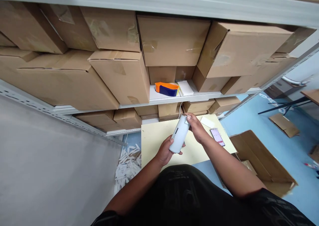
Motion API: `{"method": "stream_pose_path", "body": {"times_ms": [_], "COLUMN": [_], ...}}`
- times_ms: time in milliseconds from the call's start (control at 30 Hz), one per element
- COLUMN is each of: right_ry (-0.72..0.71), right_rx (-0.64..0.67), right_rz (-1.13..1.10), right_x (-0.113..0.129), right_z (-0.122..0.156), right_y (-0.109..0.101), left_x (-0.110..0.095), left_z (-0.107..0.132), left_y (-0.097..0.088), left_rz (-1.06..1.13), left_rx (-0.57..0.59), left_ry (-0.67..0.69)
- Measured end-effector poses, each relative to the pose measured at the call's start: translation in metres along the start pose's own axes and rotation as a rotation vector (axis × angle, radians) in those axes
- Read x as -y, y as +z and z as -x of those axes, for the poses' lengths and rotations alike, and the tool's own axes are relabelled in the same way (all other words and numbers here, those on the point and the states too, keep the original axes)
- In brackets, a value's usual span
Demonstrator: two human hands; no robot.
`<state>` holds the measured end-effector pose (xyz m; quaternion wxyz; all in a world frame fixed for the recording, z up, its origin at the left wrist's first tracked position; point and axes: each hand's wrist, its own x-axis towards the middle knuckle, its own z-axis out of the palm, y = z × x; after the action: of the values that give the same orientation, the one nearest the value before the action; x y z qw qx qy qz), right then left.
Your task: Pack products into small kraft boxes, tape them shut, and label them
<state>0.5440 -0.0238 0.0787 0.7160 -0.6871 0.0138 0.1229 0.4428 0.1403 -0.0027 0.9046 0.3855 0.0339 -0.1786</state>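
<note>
White cylinder [179,134] held above the middle of the pale yellow worktop [152,136]. Long axis near-left to far-right, top end toward the shelf [159,99]. Left hand [164,151] fingers wrapped round the lower end. Right hand [196,128] fingers pinch the top, possibly at a cord. Phone [217,137] by the worktop's right edge. Blue floor [286,146]; cardboard boxes [119,73] crowd the shelving.

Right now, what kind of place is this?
Probably a stockroom or warehouse: metal shelves packed with cardboard boxes, and a tape dispenser on one shelf. The left hand and right hand hold a white gadget.
</note>
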Motion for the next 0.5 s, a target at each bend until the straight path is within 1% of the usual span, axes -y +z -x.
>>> {"method": "stream_pose_path", "body": {"times_ms": [67,100,133,167,233,267,300,333,367,433,500], "right_ry": [0.001,-0.010,-0.034,-0.070,-0.161,-0.198,-0.220,-0.230,-0.233,-0.235,-0.240], "right_rx": [0.002,-0.018,-0.048,-0.084,-0.171,-0.204,-0.222,-0.231,-0.229,-0.206,-0.188], "right_rz": [0.078,0.104,0.131,0.161,0.242,0.289,0.339,0.388,0.434,0.510,0.568], "right_x": [-0.002,-0.005,-0.008,-0.012,-0.020,-0.024,-0.029,-0.033,-0.038,-0.048,-0.058], "right_z": [-0.003,-0.003,-0.002,-0.001,0.001,0.002,0.002,0.002,0.002,0.000,-0.002], "right_y": [-0.007,-0.011,-0.015,-0.020,-0.030,-0.034,-0.038,-0.040,-0.042,-0.043,-0.042], "left_x": [0.002,0.002,0.003,0.003,0.005,0.007,0.010,0.013,0.016,0.024,0.031], "left_z": [-0.004,-0.007,-0.010,-0.014,-0.020,-0.024,-0.027,-0.030,-0.033,-0.040,-0.046], "left_y": [-0.003,-0.006,-0.011,-0.016,-0.031,-0.038,-0.045,-0.051,-0.056,-0.063,-0.066], "left_rz": [0.006,-0.027,-0.100,-0.218,-0.561,-0.745,-0.906,-1.029,-1.107,-1.152,-1.131], "left_rx": [0.009,-0.012,-0.061,-0.132,-0.305,-0.377,-0.424,-0.447,-0.450,-0.433,-0.413], "left_ry": [-0.069,-0.088,-0.083,-0.057,0.031,0.062,0.071,0.059,0.034,-0.030,-0.079]}}
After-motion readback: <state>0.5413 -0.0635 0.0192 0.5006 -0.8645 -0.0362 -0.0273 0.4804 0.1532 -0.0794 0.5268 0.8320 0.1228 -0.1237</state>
